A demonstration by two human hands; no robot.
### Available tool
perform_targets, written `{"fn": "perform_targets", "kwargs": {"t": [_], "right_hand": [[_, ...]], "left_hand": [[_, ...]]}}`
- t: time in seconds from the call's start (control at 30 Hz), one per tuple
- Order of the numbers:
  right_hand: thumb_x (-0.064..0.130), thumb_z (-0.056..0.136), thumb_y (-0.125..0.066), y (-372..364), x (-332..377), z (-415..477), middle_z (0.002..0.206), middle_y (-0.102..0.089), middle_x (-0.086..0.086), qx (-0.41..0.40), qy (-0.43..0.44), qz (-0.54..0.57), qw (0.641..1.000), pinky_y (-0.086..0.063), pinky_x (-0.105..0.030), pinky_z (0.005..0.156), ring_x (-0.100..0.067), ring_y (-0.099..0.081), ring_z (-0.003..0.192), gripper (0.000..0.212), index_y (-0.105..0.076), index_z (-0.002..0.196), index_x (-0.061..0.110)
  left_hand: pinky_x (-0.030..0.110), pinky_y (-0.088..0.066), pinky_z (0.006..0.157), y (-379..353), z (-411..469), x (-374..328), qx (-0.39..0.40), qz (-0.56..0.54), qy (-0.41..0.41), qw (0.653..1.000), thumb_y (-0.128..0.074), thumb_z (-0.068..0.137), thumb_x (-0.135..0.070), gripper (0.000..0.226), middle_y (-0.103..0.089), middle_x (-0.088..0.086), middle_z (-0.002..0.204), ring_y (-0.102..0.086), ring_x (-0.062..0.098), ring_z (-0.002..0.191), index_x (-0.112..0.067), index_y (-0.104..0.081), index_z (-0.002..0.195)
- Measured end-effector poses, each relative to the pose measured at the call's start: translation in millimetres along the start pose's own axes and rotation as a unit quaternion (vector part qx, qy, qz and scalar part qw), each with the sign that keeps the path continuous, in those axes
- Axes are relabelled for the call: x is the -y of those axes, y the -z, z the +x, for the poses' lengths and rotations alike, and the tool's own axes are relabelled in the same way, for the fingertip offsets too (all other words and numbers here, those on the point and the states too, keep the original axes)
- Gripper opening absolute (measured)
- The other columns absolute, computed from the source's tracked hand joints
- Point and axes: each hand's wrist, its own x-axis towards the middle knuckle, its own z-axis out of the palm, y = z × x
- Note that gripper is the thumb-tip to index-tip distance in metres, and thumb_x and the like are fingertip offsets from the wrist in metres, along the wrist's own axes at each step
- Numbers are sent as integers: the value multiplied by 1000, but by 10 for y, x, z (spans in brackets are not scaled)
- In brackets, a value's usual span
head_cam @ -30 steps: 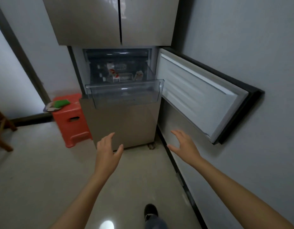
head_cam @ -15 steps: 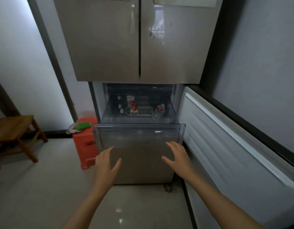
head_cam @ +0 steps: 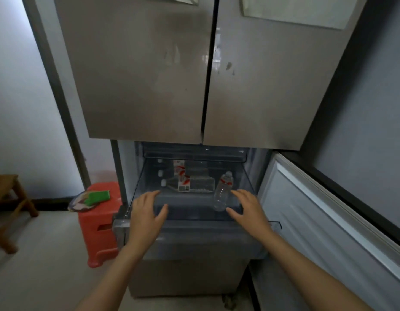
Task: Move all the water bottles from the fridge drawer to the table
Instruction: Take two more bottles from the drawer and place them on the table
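In the pulled-out clear plastic fridge drawer, below the two shut brushed-steel upper doors, lie all the water bottles that can be seen. Three clear labelled bottles, their wrappers red and white, lie on their sides in a row toward the far left, white caps pointing left. A fourth, the loose clear bottle with a red band at its neck, lies lengthwise at the right, cap to the far side and base toward the near front.

The left hand and the right hand are both over the near part of the drawer, fingers spread wide and nearly straight, holding nothing. The right hand is just beside the loose clear bottle; whether it touches the bottle I cannot tell.

This looks like the reach for a first bottle, so the task is at its very start. No table is in view. The next move calls for the right hand to curl round the body of the loose clear bottle. The left hand must go farther in to reach the row. Each bottle then has to be lifted over the drawer's front wall and carried away from the fridge. Thin plastic may dent or slip, so a grip round the middle seems safest.

To the right, the white-lined lower door stands open. On the left are a red plastic stool and a wooden chair.
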Motion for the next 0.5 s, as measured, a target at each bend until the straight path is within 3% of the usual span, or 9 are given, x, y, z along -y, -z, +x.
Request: {"fn": "perform_targets", "kwargs": {"t": [0.27, 0.4, 0.5], "right_hand": [[25, 87, -62, -325, -162, 802, 136, -44, -10, 24, -87, -7, 996, -29, -27, 104, -23, -37, 128, 52, -45, 133, 10], [25, 85, -63, -597, -257, 1092, 130, -48, -16, 81, -151, 14, 985, -37, -30, 100, -30, -44, 122, 53, -45, 132, 10], [24, 85, -60, -793, -356, 1345, 133, -45, -21, 111, -194, 2, 975, -38, -32, 101, -34, -44, 122, 57, -40, 135, 9]], "left_hand": [[39, -38, 94, -524, 1088, 387, 105, 99, -51, 988, -57, 86, -29, 42, -49, 11, 127, -39, 29, 118, -9, -51, 124], [41, -38, 93, -857, 1429, 589, 235, 255, -73, 935, -49, 88, -40, 51, -38, 12, 135, -34, 31, 122, -14, -39, 130], [43, -35, 97, -1082, 1666, 658, 295, 303, -62, 904, -48, 87, -41, 55, -35, 13, 139, -32, 33, 126, -15, -33, 134]]}}
